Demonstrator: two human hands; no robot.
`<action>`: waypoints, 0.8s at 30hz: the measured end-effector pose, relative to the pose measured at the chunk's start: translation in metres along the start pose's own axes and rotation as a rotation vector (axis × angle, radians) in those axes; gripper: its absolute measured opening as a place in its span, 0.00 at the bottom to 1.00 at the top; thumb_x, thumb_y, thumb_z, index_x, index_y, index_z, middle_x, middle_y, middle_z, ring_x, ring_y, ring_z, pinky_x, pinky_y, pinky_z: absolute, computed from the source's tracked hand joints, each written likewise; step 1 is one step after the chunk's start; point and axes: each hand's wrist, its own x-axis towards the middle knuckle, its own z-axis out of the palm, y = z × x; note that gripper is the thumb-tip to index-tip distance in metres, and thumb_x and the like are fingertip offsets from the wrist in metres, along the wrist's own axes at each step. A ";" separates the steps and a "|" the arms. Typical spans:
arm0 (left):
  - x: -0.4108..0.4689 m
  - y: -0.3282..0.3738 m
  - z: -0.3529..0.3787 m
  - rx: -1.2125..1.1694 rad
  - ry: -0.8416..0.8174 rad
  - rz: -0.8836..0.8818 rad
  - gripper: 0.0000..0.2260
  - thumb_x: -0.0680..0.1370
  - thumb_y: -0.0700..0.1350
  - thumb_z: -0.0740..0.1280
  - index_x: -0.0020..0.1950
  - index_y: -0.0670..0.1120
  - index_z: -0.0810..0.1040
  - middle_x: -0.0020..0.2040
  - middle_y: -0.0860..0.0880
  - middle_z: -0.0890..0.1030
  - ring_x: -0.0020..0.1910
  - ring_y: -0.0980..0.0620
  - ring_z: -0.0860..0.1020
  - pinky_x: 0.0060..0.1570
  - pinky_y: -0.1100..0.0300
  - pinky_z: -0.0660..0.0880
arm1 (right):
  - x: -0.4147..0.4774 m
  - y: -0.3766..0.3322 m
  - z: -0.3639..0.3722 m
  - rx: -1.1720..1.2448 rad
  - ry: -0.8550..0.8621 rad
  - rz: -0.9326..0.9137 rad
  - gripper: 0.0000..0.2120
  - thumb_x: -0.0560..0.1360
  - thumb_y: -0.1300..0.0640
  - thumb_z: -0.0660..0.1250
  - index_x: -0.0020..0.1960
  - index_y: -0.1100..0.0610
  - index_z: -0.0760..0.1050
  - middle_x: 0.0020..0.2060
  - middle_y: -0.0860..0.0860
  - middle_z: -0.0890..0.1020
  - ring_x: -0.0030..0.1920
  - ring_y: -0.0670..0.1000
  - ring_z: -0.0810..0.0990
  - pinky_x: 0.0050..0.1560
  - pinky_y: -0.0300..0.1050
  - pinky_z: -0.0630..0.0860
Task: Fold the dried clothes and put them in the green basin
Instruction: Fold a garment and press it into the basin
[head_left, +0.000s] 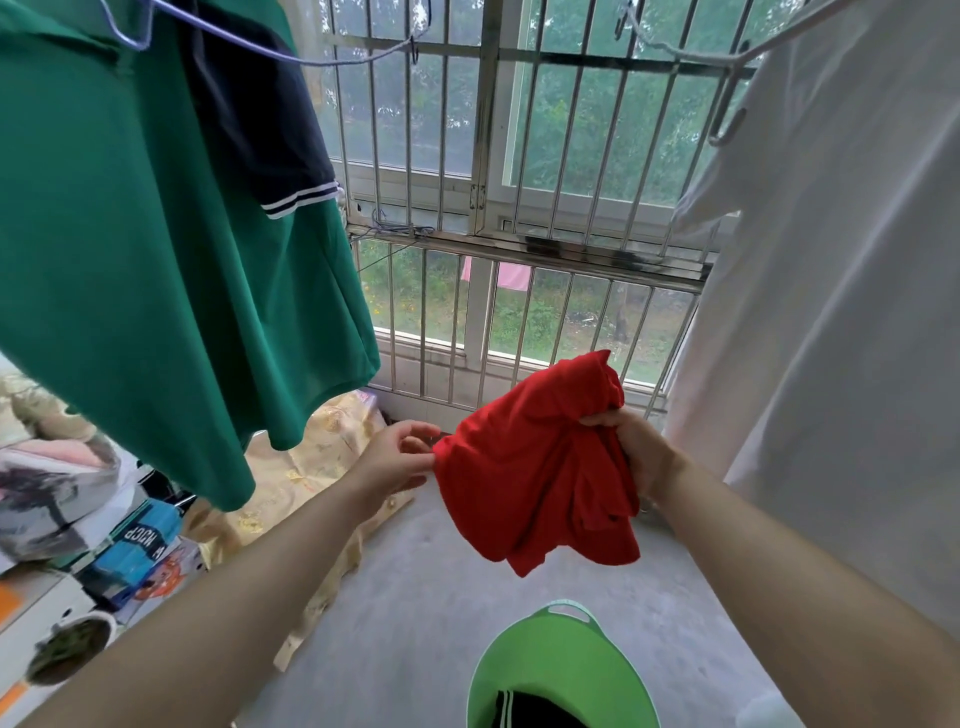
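Observation:
A crumpled red garment (530, 478) hangs in the air between my hands, above the floor. My right hand (631, 449) grips a bunch of its cloth at the right side. My left hand (397, 457) pinches its left edge between thumb and fingers. Below, at the bottom edge of the view, stands the green basin (550, 660) with a dark garment with white stripes (524, 709) lying inside. A green shirt (156, 260) and a navy garment (260, 114) hang on hangers at the upper left. A white shirt (841, 312) hangs at the right.
A barred window (519, 208) fills the far wall. Stacked boxes and bags (104, 530), a yellow patterned cloth (317, 467) and a small bowl (70, 647) crowd the left side. Grey concrete floor (415, 613) lies between them and the basin.

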 end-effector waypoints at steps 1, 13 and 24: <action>-0.001 0.006 0.008 -0.042 -0.063 -0.053 0.15 0.75 0.36 0.68 0.61 0.46 0.74 0.47 0.46 0.77 0.45 0.49 0.77 0.43 0.56 0.77 | -0.001 0.000 0.002 -0.004 -0.010 0.003 0.18 0.63 0.64 0.69 0.52 0.62 0.76 0.44 0.58 0.83 0.46 0.60 0.79 0.52 0.55 0.76; 0.011 -0.003 0.004 -0.288 0.007 0.046 0.17 0.73 0.24 0.63 0.58 0.39 0.75 0.46 0.43 0.77 0.41 0.49 0.80 0.38 0.62 0.80 | -0.005 0.002 -0.012 0.034 0.038 -0.064 0.08 0.76 0.66 0.60 0.50 0.61 0.76 0.41 0.58 0.83 0.44 0.59 0.79 0.50 0.55 0.76; 0.000 0.057 0.024 0.169 -0.520 0.072 0.35 0.67 0.34 0.76 0.70 0.50 0.67 0.63 0.49 0.77 0.58 0.54 0.78 0.56 0.62 0.76 | -0.001 -0.006 0.000 -0.086 -0.134 0.024 0.17 0.62 0.65 0.68 0.51 0.63 0.76 0.39 0.57 0.84 0.40 0.57 0.81 0.48 0.51 0.78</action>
